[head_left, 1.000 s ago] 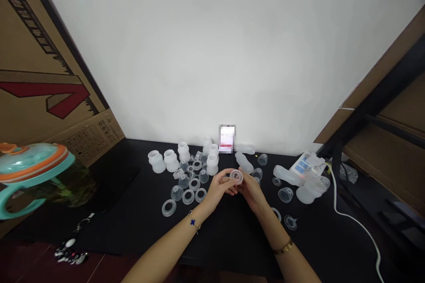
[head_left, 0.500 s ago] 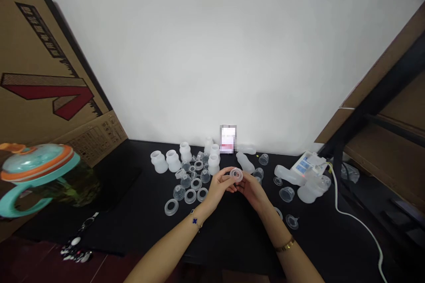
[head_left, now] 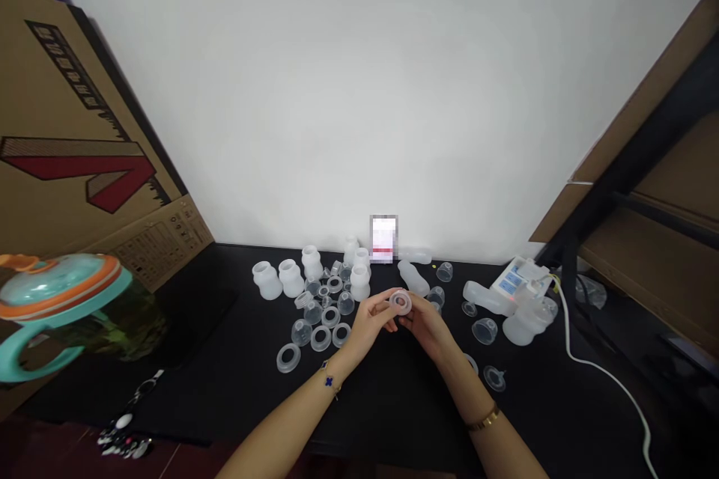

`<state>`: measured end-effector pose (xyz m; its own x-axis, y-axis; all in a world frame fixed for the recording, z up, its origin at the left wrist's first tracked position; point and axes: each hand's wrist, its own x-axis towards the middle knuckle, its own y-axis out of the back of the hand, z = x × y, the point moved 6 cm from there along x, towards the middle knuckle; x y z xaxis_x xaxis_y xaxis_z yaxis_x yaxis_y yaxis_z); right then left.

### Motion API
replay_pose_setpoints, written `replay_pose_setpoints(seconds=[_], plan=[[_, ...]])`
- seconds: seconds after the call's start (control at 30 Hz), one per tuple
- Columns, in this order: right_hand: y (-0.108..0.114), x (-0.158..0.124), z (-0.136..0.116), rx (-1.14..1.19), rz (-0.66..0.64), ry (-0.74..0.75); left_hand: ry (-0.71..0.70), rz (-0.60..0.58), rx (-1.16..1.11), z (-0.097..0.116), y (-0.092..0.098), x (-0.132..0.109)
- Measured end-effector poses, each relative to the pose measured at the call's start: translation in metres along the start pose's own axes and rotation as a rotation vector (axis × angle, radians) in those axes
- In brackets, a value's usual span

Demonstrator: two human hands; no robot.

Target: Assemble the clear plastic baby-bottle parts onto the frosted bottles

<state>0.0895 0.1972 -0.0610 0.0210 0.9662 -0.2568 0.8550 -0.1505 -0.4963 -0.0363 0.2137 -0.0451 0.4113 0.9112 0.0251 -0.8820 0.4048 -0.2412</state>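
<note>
My left hand (head_left: pixel 374 320) and my right hand (head_left: pixel 428 326) meet over the black table (head_left: pixel 236 382), and both pinch one small translucent ring-shaped plastic part (head_left: pixel 401 302) between their fingertips. The part is held a little above the table top. Just to the left lie several clear rings and caps (head_left: pixel 320 333). Behind them stand several white translucent bottle bodies (head_left: pixel 290 277). One bottle (head_left: pixel 414 277) lies on its side right behind my hands.
A white device with a blue label (head_left: pixel 517 281) and a white cable (head_left: pixel 595 367) sit at the right, with more bottles (head_left: pixel 522 325) and clear caps beside it. A teal and orange lidded cup (head_left: pixel 59 307) is at near left. A cardboard box (head_left: pixel 73 142) leans at the left.
My hands stay together on the ring-shaped part with only small finger shifts. The view has tilted slightly.
</note>
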Motion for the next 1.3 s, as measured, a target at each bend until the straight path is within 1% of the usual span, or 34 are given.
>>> replay_pose_setpoints(seconds=[0.17, 0.27, 0.4, 0.53, 0.63, 0.73, 0.83, 0.97, 1.13, 1.3], plan=[[0.001, 0.000, 0.000, 0.028, 0.033, -0.010, -0.006, 0.018, -0.016, -0.001, 0.001, 0.001], [0.001, 0.000, -0.001, 0.012, 0.036, 0.014, -0.020, 0.029, -0.019, -0.002, 0.002, 0.000], [0.001, -0.001, -0.005, -0.003, 0.067, 0.062, -0.042, 0.012, -0.010, -0.002, 0.001, 0.000], [0.000, -0.002, -0.010, -0.081, 0.075, 0.143, -0.076, 0.034, -0.019, 0.000, 0.004, 0.001], [-0.002, -0.002, -0.013, -0.171, 0.063, 0.221, -0.098, 0.078, -0.018, 0.001, 0.008, 0.001], [-0.005, -0.001, -0.013, -0.238, 0.053, 0.266, -0.123, 0.127, -0.013, 0.001, 0.012, 0.001], [-0.009, -0.002, -0.012, -0.357, 0.027, 0.325, -0.125, 0.171, -0.032, -0.002, 0.014, 0.001], [-0.017, -0.007, -0.012, -0.650, -0.014, 0.438, -0.099, 0.179, -0.077, -0.007, 0.014, 0.000], [-0.018, -0.016, -0.019, -0.854, 0.043, 0.548, -0.088, 0.187, -0.005, -0.008, 0.014, -0.002], [-0.019, -0.022, -0.027, -1.043, 0.134, 0.632, -0.146, 0.215, 0.135, 0.001, 0.016, -0.004]])
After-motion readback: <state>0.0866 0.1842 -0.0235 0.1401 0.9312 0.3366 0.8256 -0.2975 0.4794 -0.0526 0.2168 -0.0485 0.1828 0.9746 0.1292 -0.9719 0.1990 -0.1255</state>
